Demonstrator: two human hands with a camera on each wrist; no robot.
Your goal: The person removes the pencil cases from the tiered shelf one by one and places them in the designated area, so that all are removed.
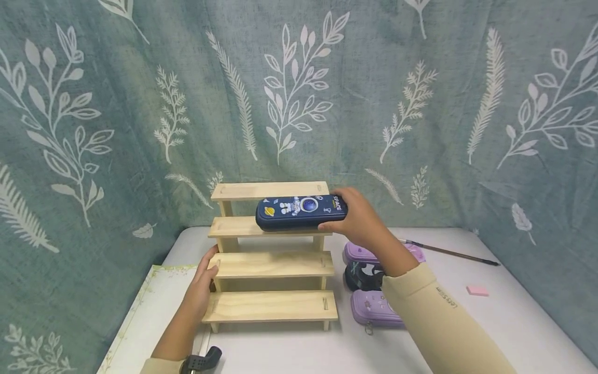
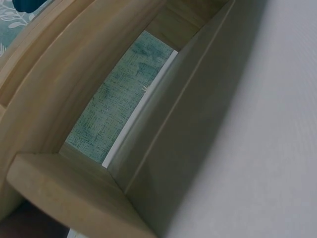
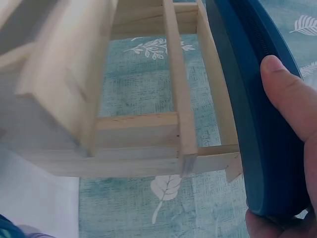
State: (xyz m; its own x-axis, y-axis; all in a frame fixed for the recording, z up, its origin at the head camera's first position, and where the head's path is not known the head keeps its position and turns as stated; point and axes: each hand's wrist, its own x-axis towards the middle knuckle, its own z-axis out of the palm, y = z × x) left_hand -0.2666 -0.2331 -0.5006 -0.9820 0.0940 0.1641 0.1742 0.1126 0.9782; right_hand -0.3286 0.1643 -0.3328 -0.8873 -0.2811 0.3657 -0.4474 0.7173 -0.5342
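A dark blue pencil case [image 1: 299,212] with a space print hangs level in front of the upper steps of a wooden tiered shelf [image 1: 273,265]. My right hand [image 1: 357,218] grips its right end, thumb at the front. In the right wrist view the thumb lies along the side of the pencil case [image 3: 260,114], near its zip, with fingers beneath. My left hand [image 1: 203,283] holds the left side of the shelf, its thumb on the third step from the top. The left wrist view shows mostly the wooden shelf [image 2: 74,193] from close by; that hand is barely visible there.
Right of the shelf lie two purple cases, the nearer purple case [image 1: 376,309] with a zip pull, and a dark rounded item [image 1: 359,275] between them. Farther right are a thin brush-like stick [image 1: 455,253] and a pink eraser-like block [image 1: 477,290]. A leaf-patterned curtain [image 1: 299,93] stands behind.
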